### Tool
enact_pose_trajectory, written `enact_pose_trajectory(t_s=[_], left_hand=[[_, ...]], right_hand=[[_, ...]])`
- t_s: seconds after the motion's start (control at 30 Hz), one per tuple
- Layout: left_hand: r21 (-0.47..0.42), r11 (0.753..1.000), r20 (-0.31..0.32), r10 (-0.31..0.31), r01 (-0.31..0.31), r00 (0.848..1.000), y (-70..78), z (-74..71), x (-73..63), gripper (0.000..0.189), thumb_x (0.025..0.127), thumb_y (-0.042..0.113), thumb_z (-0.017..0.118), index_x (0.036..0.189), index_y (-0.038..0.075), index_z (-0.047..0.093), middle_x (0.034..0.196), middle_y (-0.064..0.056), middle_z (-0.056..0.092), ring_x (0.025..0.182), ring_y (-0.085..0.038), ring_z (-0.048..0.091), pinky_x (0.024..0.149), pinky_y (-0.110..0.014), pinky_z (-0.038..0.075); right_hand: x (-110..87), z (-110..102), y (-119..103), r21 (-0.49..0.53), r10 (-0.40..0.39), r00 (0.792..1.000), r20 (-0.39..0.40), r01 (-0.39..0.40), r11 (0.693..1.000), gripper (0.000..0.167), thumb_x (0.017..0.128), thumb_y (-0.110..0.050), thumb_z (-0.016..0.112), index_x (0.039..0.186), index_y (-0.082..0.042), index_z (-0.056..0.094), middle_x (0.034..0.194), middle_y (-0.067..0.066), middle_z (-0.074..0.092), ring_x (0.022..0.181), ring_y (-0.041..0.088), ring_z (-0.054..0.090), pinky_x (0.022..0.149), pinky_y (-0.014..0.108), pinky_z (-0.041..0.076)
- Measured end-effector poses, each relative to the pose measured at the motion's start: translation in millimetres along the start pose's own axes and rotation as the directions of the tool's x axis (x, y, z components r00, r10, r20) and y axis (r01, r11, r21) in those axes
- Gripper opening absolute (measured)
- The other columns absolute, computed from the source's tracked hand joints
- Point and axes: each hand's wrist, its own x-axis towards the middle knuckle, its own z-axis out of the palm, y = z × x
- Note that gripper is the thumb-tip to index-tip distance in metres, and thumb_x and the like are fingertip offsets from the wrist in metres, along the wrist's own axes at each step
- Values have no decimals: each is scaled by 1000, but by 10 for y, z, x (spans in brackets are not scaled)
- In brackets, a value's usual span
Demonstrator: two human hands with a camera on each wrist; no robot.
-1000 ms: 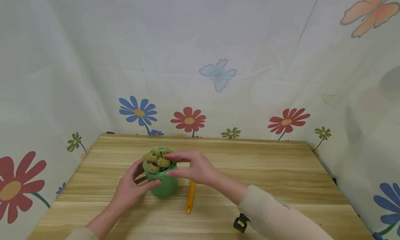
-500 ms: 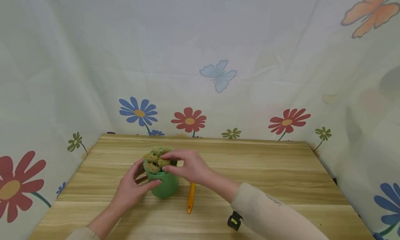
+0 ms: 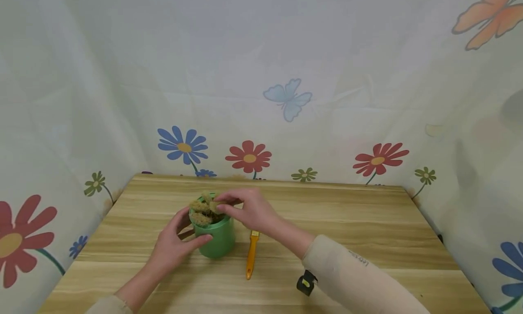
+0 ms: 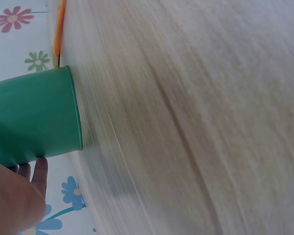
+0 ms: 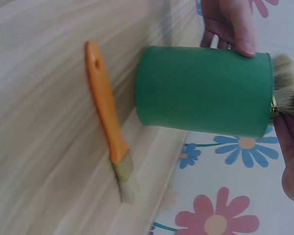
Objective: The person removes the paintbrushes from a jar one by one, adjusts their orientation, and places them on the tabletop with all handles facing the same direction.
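Note:
A green cup [image 3: 219,242] stands upright on the table, holding several paintbrushes [image 3: 199,206] with their pale bristles up. My left hand [image 3: 175,239] grips the cup's left side, thumb at the front; the left wrist view has its fingers below the green wall [image 4: 34,117]. At the cup's mouth, my right hand [image 3: 254,211] pinches the bristles of one brush [image 5: 287,100], whose gold ferrule shows just at the rim. The handles inside the cup are hidden. To the cup's right lies another paintbrush [image 3: 251,258] with an orange handle.
The wooden table [image 3: 347,214] reaches back to a white cloth [image 3: 229,55] printed with flowers and butterflies. A small black device [image 3: 306,282] is by the right sleeve [image 3: 351,273].
My right hand has moved from the cup's right rim in to the brushes and now pinches one, slightly raised. The left hand keeps its grip on the cup.

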Motion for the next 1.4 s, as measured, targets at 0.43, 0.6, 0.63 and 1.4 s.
enact_pose_trajectory(t_s=[0.43,0.6,0.63,1.4], left_hand=[[-2,1000,6,-7,7,1000,-7,-11,7,87,90,34,90,162,18,42,154,-14,56,140,-38,55,111,-54,56],[-3,1000,9,-16,16,1000,-4,-9,8,88,89,35,90,161,19,43,155,-14,56,141,-38,55,112,-54,55],[-2,1000,10,-17,17,1000,-1,-8,7,88,89,35,90,161,19,42,155,-14,56,141,-38,55,112,-54,55],[-5,1000,16,-10,10,1000,29,3,-3,87,90,33,90,162,17,42,156,-15,53,142,-40,53,112,-56,55]], right_hand=[[112,-222,-183,14,-124,986,-107,126,992,18,99,-6,77,116,-1,79,109,8,81,97,15,78,87,18,63],[131,-298,-221,50,-142,976,-166,152,987,18,97,-4,79,115,0,79,108,11,81,96,17,78,86,20,64],[137,-316,-232,55,-156,971,-183,168,984,18,96,-3,80,114,0,79,107,11,81,95,17,78,86,21,65],[65,-971,-429,194,-17,946,-324,85,977,19,99,-1,76,118,0,77,105,11,80,87,25,78,78,33,68]])
